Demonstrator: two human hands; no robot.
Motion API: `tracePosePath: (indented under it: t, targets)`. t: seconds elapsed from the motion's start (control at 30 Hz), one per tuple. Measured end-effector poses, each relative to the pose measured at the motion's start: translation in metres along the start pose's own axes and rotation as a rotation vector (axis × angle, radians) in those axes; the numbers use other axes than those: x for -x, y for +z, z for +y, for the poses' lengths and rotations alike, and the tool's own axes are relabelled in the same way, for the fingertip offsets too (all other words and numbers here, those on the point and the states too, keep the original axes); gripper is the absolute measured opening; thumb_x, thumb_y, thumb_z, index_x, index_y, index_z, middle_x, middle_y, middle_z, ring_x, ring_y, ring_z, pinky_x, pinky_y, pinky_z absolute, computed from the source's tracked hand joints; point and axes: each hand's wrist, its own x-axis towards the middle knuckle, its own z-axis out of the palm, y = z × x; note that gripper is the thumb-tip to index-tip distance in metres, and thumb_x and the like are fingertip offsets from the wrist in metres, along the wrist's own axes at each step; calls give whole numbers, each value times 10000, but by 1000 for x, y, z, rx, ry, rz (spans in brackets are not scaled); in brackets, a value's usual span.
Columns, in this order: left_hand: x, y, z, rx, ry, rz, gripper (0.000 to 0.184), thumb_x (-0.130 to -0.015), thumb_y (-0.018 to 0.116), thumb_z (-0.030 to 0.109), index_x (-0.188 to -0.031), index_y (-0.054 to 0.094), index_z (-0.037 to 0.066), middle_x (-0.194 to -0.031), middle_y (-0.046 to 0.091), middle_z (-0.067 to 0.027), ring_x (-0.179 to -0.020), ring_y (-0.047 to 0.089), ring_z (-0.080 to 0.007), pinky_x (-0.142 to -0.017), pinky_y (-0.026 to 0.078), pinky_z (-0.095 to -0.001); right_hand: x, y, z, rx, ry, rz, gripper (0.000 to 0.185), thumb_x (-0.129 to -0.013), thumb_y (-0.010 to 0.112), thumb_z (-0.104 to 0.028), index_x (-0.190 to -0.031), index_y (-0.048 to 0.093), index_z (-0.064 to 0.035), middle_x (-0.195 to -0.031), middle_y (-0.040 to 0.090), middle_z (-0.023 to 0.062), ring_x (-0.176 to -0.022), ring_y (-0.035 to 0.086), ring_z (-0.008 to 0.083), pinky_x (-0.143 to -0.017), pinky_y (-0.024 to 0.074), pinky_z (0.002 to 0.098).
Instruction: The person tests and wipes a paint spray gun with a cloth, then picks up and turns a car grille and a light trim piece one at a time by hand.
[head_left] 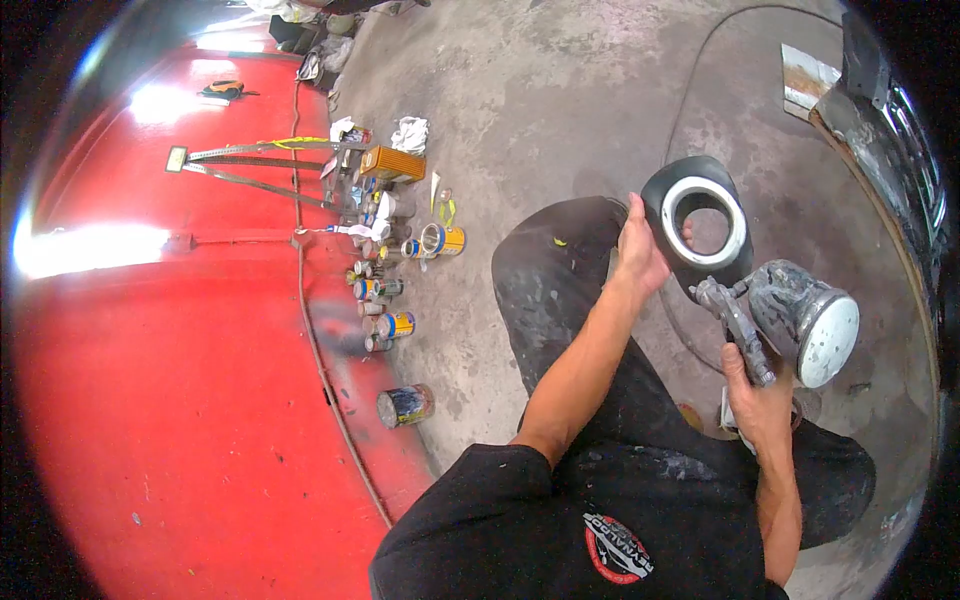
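A black plastic trim piece, which looks like a fog light bezel, has a pale ring around its round hole. My left hand is closed on its left edge, with fingertips showing through the hole. Below it, my right hand is wrapped around the handle of a spray gun. The gun's paint-spattered cup juts out to the right, showing its pale round end. The gun's nozzle end is close to the lower edge of the trim piece; whether they touch I cannot tell.
A red wall runs along the left, with a hose along it. Several paint cans and an orange box stand near a metal bracket. A dark can sits nearer. Car body parts line the right.
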Motion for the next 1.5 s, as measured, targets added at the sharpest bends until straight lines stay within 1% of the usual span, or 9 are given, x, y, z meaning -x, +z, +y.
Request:
tracePosePath:
  t: [0.4, 0.73, 0.87, 0.97, 1.2, 1.27, 1.33, 1.4, 1.5]
  targets:
    - [1, 6, -1, -120, -45, -163, 664, -919, 193, 590, -1073, 544, 48, -791, 583, -115, -646, 533, -199, -624, 472, -349, 1, -4, -1, -27, 19, -43, 458, -836, 641, -348, -1087, 577, 31, -1043, 609, 149, -992, 558, 259, -888, 409, 360]
    - [1, 9, -2, -114, 6, -74, 628, -909, 262, 602, -1033, 561, 64, -748, 590, -91, -620, 554, -180, -598, 476, -338, -7, -14, 19, -23, -46, 37, 434, -843, 642, -322, -1049, 573, 53, -1032, 600, 147, -975, 552, 241, -883, 401, 360]
    - [7, 12, 2, -94, 208, -68, 621, -911, 278, 593, -986, 561, 45, -744, 582, -82, -634, 563, -183, -610, 488, -344, -12, -20, 34, -5, -47, 197, 370, -887, 561, -391, -896, 622, -26, -609, 534, -16, -478, 428, 56, -436, 337, 229]
    - [10, 16, 4, -122, 336, -42, 617, -918, 282, 576, -983, 554, 26, -747, 579, -86, -616, 565, -192, -610, 501, -360, -14, -26, 13, -127, 175, 251, 418, -891, 524, -452, -877, 617, -45, -563, 478, -26, -435, 407, 56, -399, 309, 229]
    - [24, 27, 7, -301, 409, -55, 629, -928, 273, 558, -1008, 561, 4, -758, 597, -97, -575, 563, -186, -589, 511, -336, -18, -25, 20, -162, 125, 233, 431, -893, 512, -468, -875, 619, -51, -529, 457, -32, -425, 400, 54, -394, 300, 226]
    - [29, 32, 8, -444, 523, -44, 640, -926, 284, 569, -885, 585, 6, -618, 584, -73, -547, 545, -143, -553, 458, -271, -17, -24, 17, -114, 155, 227, 426, -894, 515, -461, -867, 620, -49, -508, 442, -34, -424, 399, 53, -399, 299, 225]
    - [33, 37, 10, -490, 524, -22, 635, -932, 275, 561, -872, 579, 7, -637, 582, -67, -554, 546, -139, -553, 454, -272, -16, -25, 13, -73, 155, 226, 422, -893, 521, -454, -859, 620, -46, -490, 430, -35, -423, 398, 53, -404, 299, 226]
    - [40, 41, 13, -541, 528, -3, 631, -937, 266, 552, -860, 574, 7, -657, 580, -61, -561, 547, -136, -552, 451, -273, -15, -32, 10, -102, 266, 83, 432, -845, 611, -424, -911, 620, 3, -784, 633, 54, -511, 484, 85, -489, 411, 253]
    - [50, 53, 19, -549, 461, 38, 563, -957, 297, 499, -837, 554, 12, -700, 536, -1, -628, 504, -88, -598, 427, -244, -17, -28, 5, -191, 208, 97, 432, -846, 609, -425, -922, 617, 0, -762, 622, 49, -526, 494, 98, -499, 413, 268]
